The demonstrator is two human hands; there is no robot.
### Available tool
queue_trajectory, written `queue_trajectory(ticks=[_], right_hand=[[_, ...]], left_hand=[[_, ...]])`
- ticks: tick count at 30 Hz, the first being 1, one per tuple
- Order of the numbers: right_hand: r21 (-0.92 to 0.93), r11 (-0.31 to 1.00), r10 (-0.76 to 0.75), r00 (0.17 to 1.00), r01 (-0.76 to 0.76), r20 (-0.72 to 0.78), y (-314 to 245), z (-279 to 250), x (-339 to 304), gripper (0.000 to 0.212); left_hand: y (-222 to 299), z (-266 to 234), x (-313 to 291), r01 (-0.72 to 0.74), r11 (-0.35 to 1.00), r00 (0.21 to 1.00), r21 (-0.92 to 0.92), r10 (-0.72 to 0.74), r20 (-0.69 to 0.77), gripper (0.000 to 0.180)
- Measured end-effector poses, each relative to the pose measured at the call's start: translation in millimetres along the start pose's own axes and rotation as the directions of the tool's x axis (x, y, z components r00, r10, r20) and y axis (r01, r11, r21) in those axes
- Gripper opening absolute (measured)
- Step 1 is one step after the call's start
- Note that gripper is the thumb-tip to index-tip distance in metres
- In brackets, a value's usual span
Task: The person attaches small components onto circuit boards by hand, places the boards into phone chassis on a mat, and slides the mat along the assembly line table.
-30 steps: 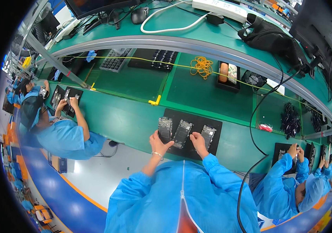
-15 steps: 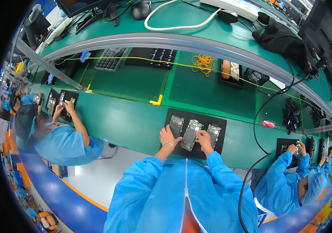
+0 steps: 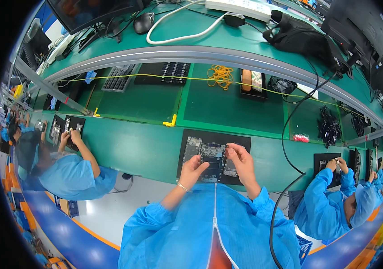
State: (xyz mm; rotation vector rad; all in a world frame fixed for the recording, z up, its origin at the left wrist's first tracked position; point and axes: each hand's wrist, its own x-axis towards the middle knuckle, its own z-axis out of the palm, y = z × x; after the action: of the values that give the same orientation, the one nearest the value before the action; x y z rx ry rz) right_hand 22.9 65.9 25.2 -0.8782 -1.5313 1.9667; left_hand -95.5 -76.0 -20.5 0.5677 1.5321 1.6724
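A dark circuit board is raised toward me, over the middle of a black pad. My left hand grips its left edge, thumb toward the front and the other fingers partly hidden. At its upper right edge, the thumb and fingers of my right hand are pinched together. Behind it on the pad lie two more boards: a left circuit board, and a right circuit board mostly covered by my right hand.
A metal rail spans the bench beyond the pad. Yellow rubber bands, a small fan and parts trays lie under it. A black cable hangs at my right. Co-workers sit on both sides.
The middle board has been lifted off the pad and tilted up toward me; a different-looking face now shows. Both hands rose with it. The whole view has shifted slightly.
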Motion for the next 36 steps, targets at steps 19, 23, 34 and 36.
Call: queue_trajectory(ticks=[19, 23, 34, 36], right_hand=[[-0.112, 0.93, -0.361, 0.929, 0.351, -0.084, -50.3, -5.8, -50.1, 0.013], [-0.025, 0.936, -0.352, 0.933, 0.351, -0.071, -51.1, -10.1, -52.8, 0.014], [0.053, 0.937, -0.348, 0.934, 0.345, 0.081, -58.8, -23.0, -55.1, 0.014], [0.025, 0.918, -0.395, 0.914, 0.395, 0.091, -58.7, -24.5, -56.2, 0.015]], left_hand=[[62.3, 55.3, -51.9, -0.327, 0.821, 0.897, 0.467, 0.425, -0.119, 0.019], [61.9, 59.9, -55.2, -0.35, 0.805, 0.889, 0.479, 0.446, -0.101, 0.017], [74.3, 60.9, -56.6, -0.447, 0.715, 0.849, 0.538, 0.529, 0.002, 0.018], [75.4, 61.3, -56.4, -0.473, 0.695, 0.838, 0.542, 0.545, 0.032, 0.019]])
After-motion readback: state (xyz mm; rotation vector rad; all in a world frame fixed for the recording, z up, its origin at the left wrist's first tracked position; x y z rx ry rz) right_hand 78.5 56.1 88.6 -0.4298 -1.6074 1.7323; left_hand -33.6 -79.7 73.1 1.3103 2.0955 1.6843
